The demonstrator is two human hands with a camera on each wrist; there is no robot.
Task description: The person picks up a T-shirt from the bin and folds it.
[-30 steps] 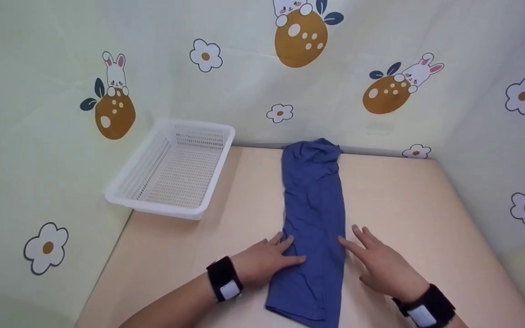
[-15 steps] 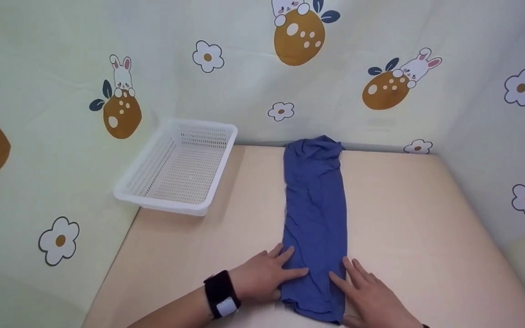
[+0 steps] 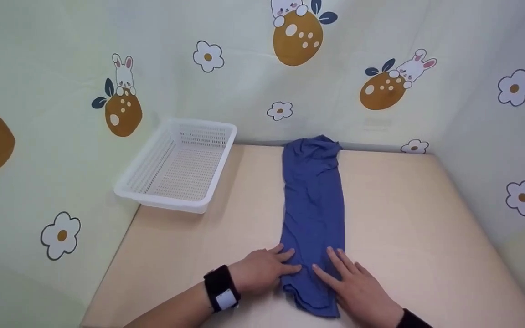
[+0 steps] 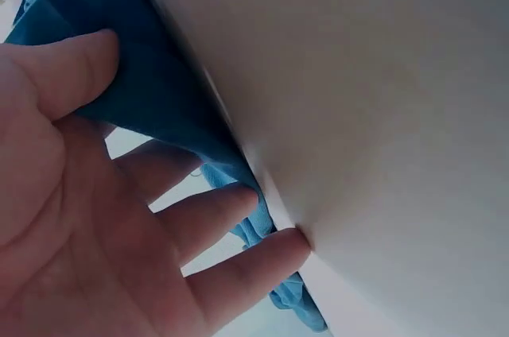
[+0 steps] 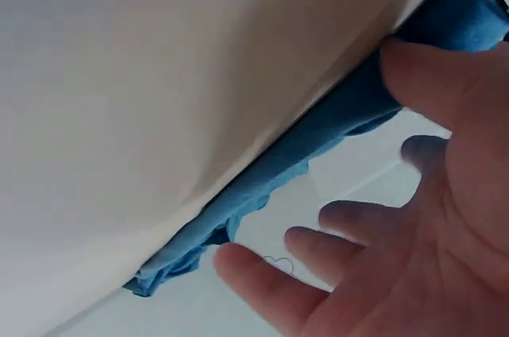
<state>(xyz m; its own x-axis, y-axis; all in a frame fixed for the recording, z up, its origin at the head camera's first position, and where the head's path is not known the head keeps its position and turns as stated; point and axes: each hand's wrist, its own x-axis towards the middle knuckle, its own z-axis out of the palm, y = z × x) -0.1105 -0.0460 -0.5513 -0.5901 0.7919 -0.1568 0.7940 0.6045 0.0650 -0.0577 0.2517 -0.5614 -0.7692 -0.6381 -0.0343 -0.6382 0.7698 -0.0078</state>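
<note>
A long blue folded garment (image 3: 312,205) lies as a narrow strip on the table, its far end bunched. My left hand (image 3: 262,271) rests with spread fingers on its left edge near the close end. On the opposite edge lies my right hand (image 3: 358,287), fingers extended over the cloth. The garment's near end is slightly rumpled between the hands. In the left wrist view the thumb (image 4: 79,71) overlaps the blue cloth (image 4: 143,67), and the fingers reach along its edge. In the right wrist view the thumb (image 5: 421,75) touches the cloth's side, with the other fingers apart.
A white perforated plastic basket (image 3: 185,177) stands at the table's back left, nothing visible inside. The pale table (image 3: 399,218) meets a patterned cloth wall (image 3: 244,86) with rabbits and flowers at the back and sides.
My right hand has moved left and nearer, from beside the garment onto its right edge. My left hand has come slightly nearer. The garment's near end has shortened and rumpled.
</note>
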